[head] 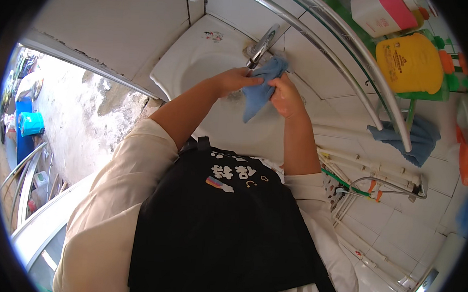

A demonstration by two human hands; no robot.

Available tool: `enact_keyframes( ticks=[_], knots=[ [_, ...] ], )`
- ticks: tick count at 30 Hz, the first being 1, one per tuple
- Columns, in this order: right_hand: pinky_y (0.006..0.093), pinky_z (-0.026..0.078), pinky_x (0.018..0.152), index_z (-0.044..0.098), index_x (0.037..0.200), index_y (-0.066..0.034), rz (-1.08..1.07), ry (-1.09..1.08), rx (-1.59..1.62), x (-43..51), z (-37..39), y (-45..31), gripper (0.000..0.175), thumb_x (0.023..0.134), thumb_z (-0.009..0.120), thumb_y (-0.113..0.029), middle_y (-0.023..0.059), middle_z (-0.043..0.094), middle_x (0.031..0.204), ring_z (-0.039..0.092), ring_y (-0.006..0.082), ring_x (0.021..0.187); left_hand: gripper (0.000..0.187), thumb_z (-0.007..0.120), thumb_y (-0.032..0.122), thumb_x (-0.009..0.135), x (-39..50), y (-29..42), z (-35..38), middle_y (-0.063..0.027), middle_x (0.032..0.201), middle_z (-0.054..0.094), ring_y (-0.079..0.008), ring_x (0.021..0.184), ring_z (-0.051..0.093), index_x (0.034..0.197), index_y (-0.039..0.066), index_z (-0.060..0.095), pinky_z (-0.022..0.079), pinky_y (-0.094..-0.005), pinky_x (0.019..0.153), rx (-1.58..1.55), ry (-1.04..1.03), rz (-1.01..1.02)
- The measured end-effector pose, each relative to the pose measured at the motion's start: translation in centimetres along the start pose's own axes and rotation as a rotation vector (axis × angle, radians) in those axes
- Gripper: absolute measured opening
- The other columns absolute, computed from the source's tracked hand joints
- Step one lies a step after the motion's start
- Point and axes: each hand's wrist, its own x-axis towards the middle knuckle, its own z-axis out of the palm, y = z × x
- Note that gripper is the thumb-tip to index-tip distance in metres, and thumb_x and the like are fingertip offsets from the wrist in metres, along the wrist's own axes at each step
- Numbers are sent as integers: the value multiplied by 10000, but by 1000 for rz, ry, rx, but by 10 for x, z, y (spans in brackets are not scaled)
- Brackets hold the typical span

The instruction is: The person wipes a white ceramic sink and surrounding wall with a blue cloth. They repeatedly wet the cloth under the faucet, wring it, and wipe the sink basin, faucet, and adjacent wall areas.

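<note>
A blue cloth is bunched between my two hands above a white ceramic washbasin. My left hand grips it from the left, just beneath the chrome faucet, its thumb lying across the fabric. On the other side my right hand pinches the cloth, its skin looking wet. One end of the cloth sticks up by the faucet's base and a pointed end hangs down over the bowl. Whether water is running cannot be told.
A glass shelf with chrome rails reaches over the basin's right side, bearing a yellow bottle and other bottles. Another blue cloth hangs at the rail's end. White pipes run along the tiled wall at right. An opening lies at left.
</note>
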Motion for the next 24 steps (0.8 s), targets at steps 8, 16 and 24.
enact_keyframes(
  ticks=[8,16,24],
  knots=[
    [345,477,872,541,1239,0,-23,-16,-593,14,-23,14,446,905,684,-259,70,611,1105,579,177,980,425,710,305,868,-18,7,-37,-74,1011,660,-165,902,617,1160,10,617,491,-316,795,-136,201,0],
    [303,480,794,576,1174,-43,-22,70,139,0,-19,6,324,939,639,-258,38,621,1069,590,157,930,384,631,201,918,-32,7,-58,-36,1034,649,-132,881,615,1271,67,559,508,-291,751,-134,215,19],
    [242,409,677,625,1126,-38,-242,93,-266,-7,9,-8,266,966,607,-249,-31,609,918,524,93,777,310,634,170,903,-21,-36,-77,-36,1052,626,-152,996,555,1192,60,611,435,-303,884,-68,156,85]
  ],
)
